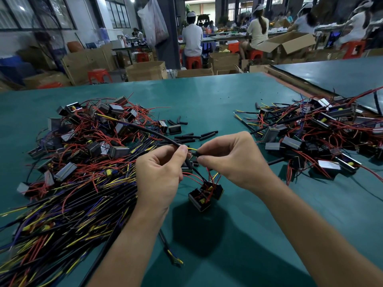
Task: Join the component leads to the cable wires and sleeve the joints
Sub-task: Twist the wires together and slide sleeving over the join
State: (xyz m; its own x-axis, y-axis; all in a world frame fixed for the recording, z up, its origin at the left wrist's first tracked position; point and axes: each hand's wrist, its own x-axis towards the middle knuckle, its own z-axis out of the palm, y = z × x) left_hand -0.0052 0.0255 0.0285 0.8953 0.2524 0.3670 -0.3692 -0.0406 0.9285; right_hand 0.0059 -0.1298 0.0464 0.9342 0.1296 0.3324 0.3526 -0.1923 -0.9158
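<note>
Over the near middle of the green bench (207, 100), the grip of the left hand (159, 172) is pinching the black sheathed cable (145, 129) while the grip of the right hand (234, 158) is pinching a short black sleeve tube (198, 154) by the thin yellow wire (192, 149), and the black block component (205, 193) hanging beneath is probably threatening to tug the joint loose.

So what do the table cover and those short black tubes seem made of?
The table cover: probably a rubber or vinyl mat, teal, smooth with a soft sheen. The short black tubes: likely flexible plastic sleeving, matte; some lie slightly bent.
</note>
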